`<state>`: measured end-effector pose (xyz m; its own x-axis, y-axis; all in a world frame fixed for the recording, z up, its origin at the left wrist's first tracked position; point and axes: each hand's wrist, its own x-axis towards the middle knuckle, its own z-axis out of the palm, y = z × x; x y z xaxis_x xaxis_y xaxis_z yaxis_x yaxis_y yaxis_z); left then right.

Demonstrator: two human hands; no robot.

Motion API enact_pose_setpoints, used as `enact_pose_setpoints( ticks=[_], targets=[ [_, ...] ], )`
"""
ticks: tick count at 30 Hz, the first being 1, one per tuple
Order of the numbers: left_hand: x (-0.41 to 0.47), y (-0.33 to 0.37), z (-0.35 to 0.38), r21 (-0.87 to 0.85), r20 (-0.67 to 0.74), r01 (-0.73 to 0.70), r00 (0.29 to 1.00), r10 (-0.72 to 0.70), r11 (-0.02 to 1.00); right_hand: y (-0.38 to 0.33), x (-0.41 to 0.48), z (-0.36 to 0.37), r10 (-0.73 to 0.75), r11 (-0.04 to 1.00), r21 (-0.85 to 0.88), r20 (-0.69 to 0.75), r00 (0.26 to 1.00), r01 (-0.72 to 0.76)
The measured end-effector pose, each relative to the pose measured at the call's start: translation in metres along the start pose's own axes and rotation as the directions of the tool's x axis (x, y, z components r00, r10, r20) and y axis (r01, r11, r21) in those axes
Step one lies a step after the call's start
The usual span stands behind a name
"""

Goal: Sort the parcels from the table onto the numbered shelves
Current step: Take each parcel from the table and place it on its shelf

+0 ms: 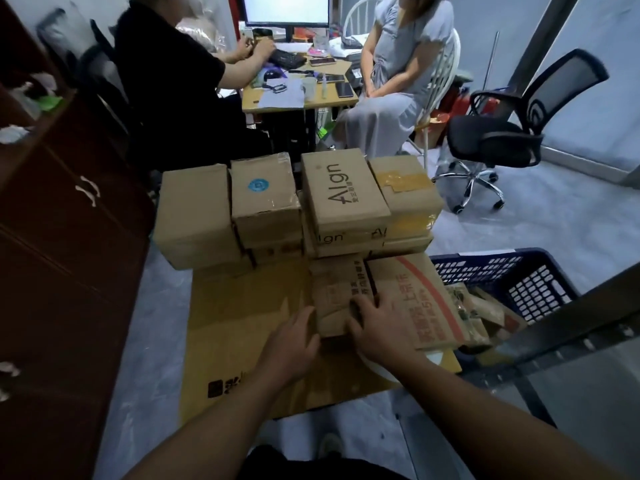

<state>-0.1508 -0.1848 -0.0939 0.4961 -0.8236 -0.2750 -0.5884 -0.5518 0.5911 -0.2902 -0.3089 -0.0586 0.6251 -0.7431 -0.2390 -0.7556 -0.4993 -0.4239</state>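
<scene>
Surface: covered by a flattened cardboard sheet with dark print near its near left corner.
Small parcel: a brown carton with dark print, lying on the surface right of the middle, just in front of the stacked boxes and touching the red-striped parcel on its right.
Left hand: its fingers are nearly straight and pressed flat against the small parcel's left side.
Right hand: the fingers lie bent over the near right part of the small parcel's top, with the thumb at its near face, so it holds the parcel.
Red-striped parcel: a flat carton with red lettering by the surface's right edge, its near corner hanging past that edge.
Stacked boxes: a row along the far edge, with a plain box at the far left corner, a box with a blue sticker beside it, an "Align" box on a second one of the same print, and a tape-crossed box at the far right corner.
Blue basket: stands just beyond the right edge and holds brown packets.
Brown cabinet: stands along the left side.
Office chair: black, well beyond the far right corner.
Two seated people: beyond the far edge, by a lit monitor.
</scene>
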Motion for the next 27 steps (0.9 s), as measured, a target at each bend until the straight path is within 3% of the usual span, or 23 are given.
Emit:
enact_pose_setpoints(
  ticks=[4, 8, 16, 22, 27],
  targets=[
    [-0.007, -0.007, 0.000, -0.244, -0.004, 0.045, 0.999, -0.048, 0.969, 0.003, 0.007, 0.006, -0.025, 0.993, 0.114, 0.017, 1.000, 0.023],
    [-0.015, -0.012, -0.005, -0.379, -0.044, 0.058, 0.996, -0.081, 0.923, 0.002, 0.011, 0.015, 0.001, 0.956, 0.295, 0.035, 0.999, -0.012],
    [-0.025, -0.042, -0.018, -0.429, -0.089, 0.135, 0.978, -0.191, 0.893, -0.003, 0.014, 0.035, -0.068, 0.898, 0.440, 0.197, 0.978, -0.026],
    [-0.019, -0.044, -0.015, -0.404, -0.102, 0.137, 0.976, -0.194, 0.905, 0.008, 0.017, 0.035, -0.113, 0.874, 0.486, 0.191, 0.975, 0.006],
    [-0.014, -0.043, -0.014, -0.512, -0.098, 0.182, 0.958, -0.268, 0.839, 0.014, 0.017, 0.040, -0.192, 0.824, 0.565, 0.204, 0.960, 0.044]
  ],
)
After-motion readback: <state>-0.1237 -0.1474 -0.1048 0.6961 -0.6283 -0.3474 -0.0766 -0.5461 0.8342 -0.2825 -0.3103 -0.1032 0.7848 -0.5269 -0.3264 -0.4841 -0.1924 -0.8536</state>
